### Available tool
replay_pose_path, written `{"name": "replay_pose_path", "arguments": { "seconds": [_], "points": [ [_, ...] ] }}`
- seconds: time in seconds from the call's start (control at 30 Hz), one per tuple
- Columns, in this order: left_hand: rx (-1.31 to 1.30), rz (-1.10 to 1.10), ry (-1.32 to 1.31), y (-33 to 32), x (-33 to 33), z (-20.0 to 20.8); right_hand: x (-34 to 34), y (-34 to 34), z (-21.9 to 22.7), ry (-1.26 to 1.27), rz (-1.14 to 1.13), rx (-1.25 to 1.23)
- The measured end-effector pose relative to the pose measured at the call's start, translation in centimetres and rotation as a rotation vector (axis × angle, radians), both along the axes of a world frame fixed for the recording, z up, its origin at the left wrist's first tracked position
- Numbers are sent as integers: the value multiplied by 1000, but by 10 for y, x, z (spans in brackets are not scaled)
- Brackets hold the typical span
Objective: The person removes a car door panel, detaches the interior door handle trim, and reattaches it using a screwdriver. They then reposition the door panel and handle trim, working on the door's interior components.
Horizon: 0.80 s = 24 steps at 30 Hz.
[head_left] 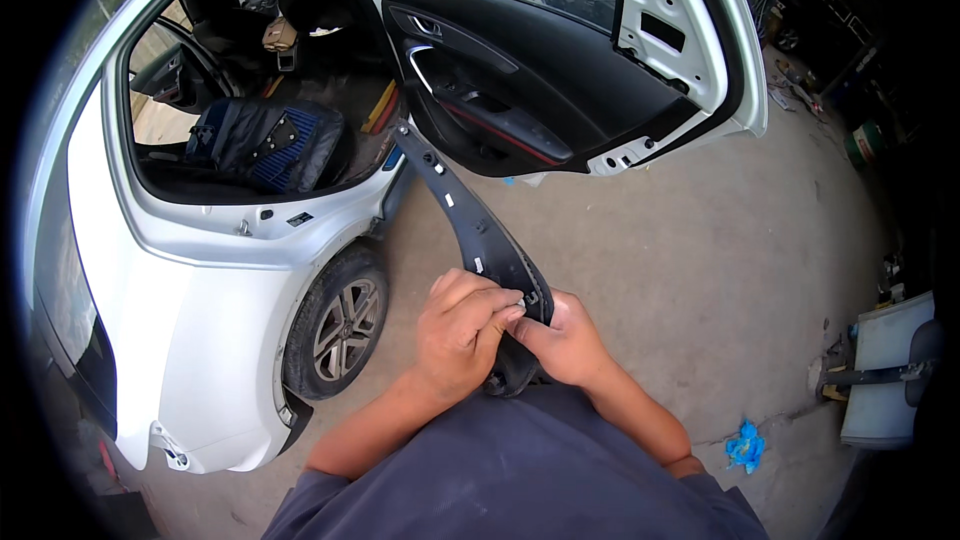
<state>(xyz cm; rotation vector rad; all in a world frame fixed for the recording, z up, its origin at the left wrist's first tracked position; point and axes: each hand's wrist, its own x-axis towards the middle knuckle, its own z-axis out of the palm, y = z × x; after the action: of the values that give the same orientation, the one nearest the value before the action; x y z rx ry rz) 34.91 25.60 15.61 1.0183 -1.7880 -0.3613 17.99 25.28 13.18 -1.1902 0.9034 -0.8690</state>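
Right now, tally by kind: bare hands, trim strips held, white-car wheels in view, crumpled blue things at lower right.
Left hand and right hand: 2
Dark trim strip: 1
Car wheel: 1
Crumpled blue thing: 1
Total: 5

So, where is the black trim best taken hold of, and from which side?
Probably the wide lower part of the trim, from the right: the right hand holds that edge, thumb on top. The upper end narrows, and white pieces dot the face, so the edge looks safer.
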Motion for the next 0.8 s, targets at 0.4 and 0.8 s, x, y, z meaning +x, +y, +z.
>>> {"name": "replay_pose_path", "arguments": {
  "seconds": [0.4,0.8],
  "points": [
    [-72,-8,21,-5,-7,9,-1,7,26,263,-33,-190],
    [-61,20,-3,-3,-10,17,-1,7,33,229,-62,-300]
  ]
}}
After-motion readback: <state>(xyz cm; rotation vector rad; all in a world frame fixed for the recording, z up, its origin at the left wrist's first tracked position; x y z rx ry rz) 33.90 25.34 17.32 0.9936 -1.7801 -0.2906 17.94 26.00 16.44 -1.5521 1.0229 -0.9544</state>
